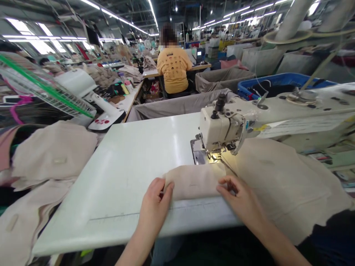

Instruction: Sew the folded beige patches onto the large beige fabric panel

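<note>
A folded piece of beige fabric lies on the white table just in front of the sewing machine. My left hand pinches its left end between thumb and fingers. At the right end, my right hand is closed on the same fabric, thumb against the fingertips. The fabric's far edge reaches close to the lit presser foot; whether it lies under the foot I cannot tell. More beige fabric spreads to the right, past my right forearm and over the table's front edge.
Beige fabric pieces are heaped left of the white table. A white fan with a green-edged guard stands beyond them. A person in a yellow shirt sits ahead, near a cloth-lined bin and a blue basket.
</note>
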{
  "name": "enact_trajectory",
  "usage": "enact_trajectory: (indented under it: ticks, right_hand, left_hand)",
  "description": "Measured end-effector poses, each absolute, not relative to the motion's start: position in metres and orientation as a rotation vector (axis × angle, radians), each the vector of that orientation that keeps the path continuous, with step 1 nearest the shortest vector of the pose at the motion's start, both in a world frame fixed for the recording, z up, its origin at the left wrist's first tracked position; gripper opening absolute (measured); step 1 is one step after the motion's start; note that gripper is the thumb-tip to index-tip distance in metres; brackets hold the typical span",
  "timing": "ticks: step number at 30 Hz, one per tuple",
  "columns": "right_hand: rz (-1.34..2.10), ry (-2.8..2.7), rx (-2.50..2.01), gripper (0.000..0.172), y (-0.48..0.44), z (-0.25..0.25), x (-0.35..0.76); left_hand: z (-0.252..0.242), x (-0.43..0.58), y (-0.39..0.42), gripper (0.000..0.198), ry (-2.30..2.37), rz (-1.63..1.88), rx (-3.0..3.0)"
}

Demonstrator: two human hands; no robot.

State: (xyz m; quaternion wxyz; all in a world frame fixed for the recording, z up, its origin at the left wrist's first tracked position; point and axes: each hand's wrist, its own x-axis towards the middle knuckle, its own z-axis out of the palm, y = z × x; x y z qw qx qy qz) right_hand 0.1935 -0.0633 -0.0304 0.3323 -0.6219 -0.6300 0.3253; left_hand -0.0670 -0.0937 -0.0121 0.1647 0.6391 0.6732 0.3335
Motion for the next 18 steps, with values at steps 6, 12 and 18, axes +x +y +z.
enact_trajectory:
  ticks: [6,12,18]
  right_hand:
    - [0.830,-1.685,-1.654,0.022,-0.062,-0.035,0.195]
    - [0.808,-1.733,-1.682,0.027,-0.060,-0.036,0.199]
    - [0.805,-1.813,-1.676,0.026,-0.059,-0.042,0.205]
  left_hand:
    - [-0.030,-0.059,-0.108,0.064,2.058,1.074,1.659]
    - [-0.029,-0.062,-0.112,0.034,1.860,1.048,1.984]
    - [-0.024,-0.061,-0.108,0.024,1.852,1.057,1.915]
